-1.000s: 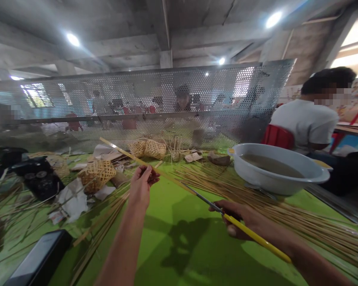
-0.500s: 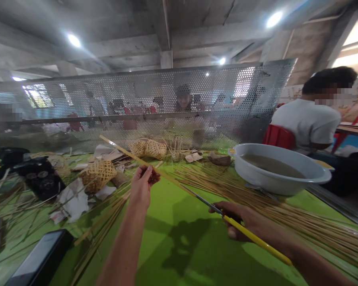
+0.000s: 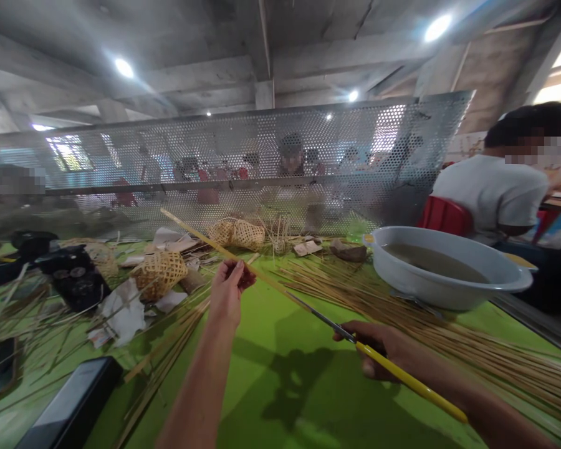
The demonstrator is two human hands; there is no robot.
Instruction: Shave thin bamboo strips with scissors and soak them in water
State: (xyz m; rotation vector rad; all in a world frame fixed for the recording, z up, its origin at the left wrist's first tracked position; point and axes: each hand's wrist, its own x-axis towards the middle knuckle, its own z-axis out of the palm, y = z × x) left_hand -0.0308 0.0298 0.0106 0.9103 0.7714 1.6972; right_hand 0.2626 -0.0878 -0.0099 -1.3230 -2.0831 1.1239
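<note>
My left hand (image 3: 232, 280) is closed, pinching a long yellowish bamboo strip (image 3: 196, 234) between thumb and fingers. One end of the strip points up toward the perforated screen; the other slants down to the right. My right hand (image 3: 383, 349) is wrapped round a slim tool (image 3: 411, 380) with a metal blade and long yellow handle. Seen edge-on, its exact kind does not show. The blade's tip meets the strip's lower right end. Both hands are above the green table (image 3: 262, 324), beside a bundle of bamboo strips (image 3: 402, 318).
A grey basin (image 3: 449, 293) of murky water stands at right. Woven bamboo baskets (image 3: 161, 274), paper scraps (image 3: 124, 312) and a black bag (image 3: 72, 277) lie at left, with a dark box (image 3: 75, 405) nearer. Behind is a perforated metal screen (image 3: 206, 162); a person (image 3: 493, 181) sits at right.
The whole view has shifted slightly, so things appear a little farther right. Both hands keep their holds on the strip and the tool.
</note>
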